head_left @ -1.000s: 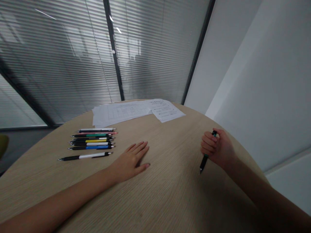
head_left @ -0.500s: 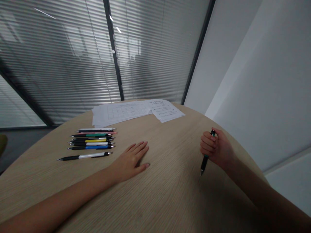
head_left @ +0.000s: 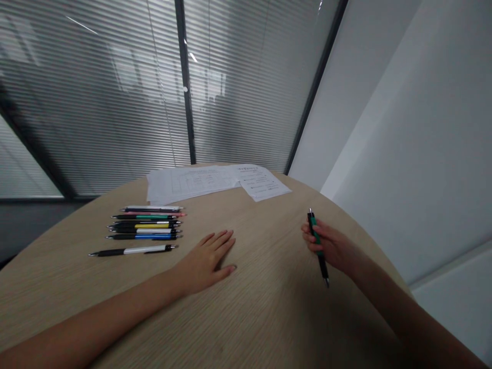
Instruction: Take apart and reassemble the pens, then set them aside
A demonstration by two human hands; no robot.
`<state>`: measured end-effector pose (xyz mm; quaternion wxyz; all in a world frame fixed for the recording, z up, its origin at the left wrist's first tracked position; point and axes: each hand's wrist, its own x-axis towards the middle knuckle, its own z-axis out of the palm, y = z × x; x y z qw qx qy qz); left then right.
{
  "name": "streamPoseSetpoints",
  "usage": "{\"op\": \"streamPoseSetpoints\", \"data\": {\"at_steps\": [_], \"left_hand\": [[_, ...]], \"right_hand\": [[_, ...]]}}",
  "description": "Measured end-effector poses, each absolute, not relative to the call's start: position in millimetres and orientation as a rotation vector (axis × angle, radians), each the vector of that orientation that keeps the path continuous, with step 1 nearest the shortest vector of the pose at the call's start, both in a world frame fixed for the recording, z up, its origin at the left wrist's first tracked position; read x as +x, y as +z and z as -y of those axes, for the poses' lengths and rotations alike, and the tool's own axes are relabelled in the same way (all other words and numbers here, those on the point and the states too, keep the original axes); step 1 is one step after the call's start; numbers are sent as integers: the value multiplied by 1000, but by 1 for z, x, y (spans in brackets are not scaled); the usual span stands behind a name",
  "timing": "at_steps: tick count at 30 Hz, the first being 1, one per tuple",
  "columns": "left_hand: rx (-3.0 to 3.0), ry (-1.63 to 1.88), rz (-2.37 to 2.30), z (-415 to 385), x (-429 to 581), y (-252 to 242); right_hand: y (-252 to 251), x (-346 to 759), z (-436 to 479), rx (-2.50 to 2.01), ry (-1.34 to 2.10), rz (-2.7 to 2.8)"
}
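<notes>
The right hand (head_left: 326, 243) is holding a green-and-black pen (head_left: 317, 239), tip downward, above the table (head_left: 249, 307).
Its barrel is being pinched; if that hold loosens, it could drop and roll off the curved edge. The left hand (head_left: 209, 261) is lying flat, grasping nothing, near a white-and-black pen (head_left: 144, 250); a careless sweep could scatter that and the row of pens (head_left: 154, 225) beyond.

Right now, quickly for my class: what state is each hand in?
Left hand: open, palm down on the wood-grain table, holding nothing.
Right hand: closed, fingers around a green-and-black click pen.
</notes>
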<state>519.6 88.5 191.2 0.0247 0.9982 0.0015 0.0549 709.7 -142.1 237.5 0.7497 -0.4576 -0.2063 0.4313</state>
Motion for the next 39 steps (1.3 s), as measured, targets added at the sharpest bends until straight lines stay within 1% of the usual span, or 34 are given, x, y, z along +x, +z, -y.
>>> {"op": "streamPoseSetpoints", "data": {"at_steps": [5,12,17,19,20,28,39], "left_hand": [[3086,141,-5,-87,520,192],[3066,176,-13,-88,519,192],[3052,153,-29,-86,516,193],[3051,154,-25,-86,515,193],[3049,159,-19,-86,515,193],[3038,161,-23,-89,516,191],[2994,159,-20,-89,515,190]], "right_hand": [[232,715,139,-1135,882,478],[227,740,136,-1478,708,616],[212,795,143,-1927,338,670],[205,825,148,-2190,110,608],[202,839,151,-2243,49,567],[195,917,161,-2507,-248,456],[171,937,141,-2654,-378,612]]}}
